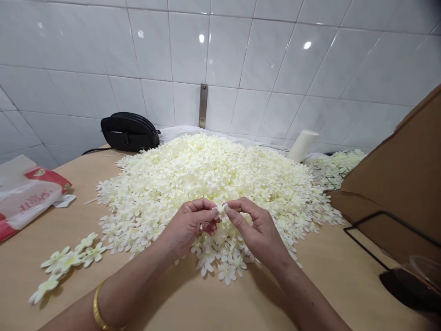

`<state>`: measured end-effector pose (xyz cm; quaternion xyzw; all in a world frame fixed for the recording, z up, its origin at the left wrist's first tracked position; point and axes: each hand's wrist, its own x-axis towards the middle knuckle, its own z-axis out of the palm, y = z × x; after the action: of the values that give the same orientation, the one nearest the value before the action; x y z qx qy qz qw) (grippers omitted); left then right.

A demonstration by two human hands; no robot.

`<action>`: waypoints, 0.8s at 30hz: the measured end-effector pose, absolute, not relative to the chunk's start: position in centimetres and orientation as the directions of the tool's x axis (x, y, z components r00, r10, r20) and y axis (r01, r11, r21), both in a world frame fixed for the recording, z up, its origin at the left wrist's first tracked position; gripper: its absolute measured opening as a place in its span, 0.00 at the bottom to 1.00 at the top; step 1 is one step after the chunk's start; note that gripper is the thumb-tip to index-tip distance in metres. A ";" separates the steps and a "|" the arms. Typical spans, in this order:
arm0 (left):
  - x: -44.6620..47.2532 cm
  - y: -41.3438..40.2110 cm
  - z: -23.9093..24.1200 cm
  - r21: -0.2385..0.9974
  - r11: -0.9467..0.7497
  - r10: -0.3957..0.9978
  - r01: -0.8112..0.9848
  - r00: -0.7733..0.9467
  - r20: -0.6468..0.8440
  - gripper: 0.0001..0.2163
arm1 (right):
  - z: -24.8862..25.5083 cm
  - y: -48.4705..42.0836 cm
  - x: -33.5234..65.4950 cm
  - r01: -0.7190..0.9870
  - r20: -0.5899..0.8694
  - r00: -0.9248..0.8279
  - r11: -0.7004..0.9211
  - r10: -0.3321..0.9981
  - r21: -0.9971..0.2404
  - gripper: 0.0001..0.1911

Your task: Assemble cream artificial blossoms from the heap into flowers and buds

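Head view: both hands, left hand (193,220) and right hand (257,230), pinch one small cream flower (221,210) together, just above the flower pile (213,179) on the surface (310,285).

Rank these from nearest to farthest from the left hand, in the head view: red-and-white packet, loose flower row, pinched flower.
1. pinched flower, at the left hand fingertips.
2. loose flower row, on the table, to its left.
3. red-and-white packet, at the far left edge.
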<state>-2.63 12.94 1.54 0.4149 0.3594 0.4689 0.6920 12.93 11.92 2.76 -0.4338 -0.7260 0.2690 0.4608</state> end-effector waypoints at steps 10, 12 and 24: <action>-2.6 12.9 1.7 0.883 0.256 0.937 -0.394 0.327 -0.126 0.08 | 2.7 12.0 13.1 0.462 0.408 -0.178 0.443 0.895 -0.769 0.08; -2.6 12.9 1.7 0.876 0.264 0.937 -0.404 0.321 -0.135 0.09 | 2.7 12.0 13.1 0.464 0.422 -0.172 0.451 0.890 -0.762 0.08; -2.6 12.8 1.4 0.921 0.222 0.955 -0.321 0.263 -0.138 0.06 | 2.5 12.1 13.3 0.406 0.369 -0.049 0.356 0.928 -0.842 0.09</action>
<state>-2.56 12.79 1.38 0.4113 0.3853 0.4690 0.6800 13.33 12.08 2.54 -0.4972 -0.6707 0.2732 0.4777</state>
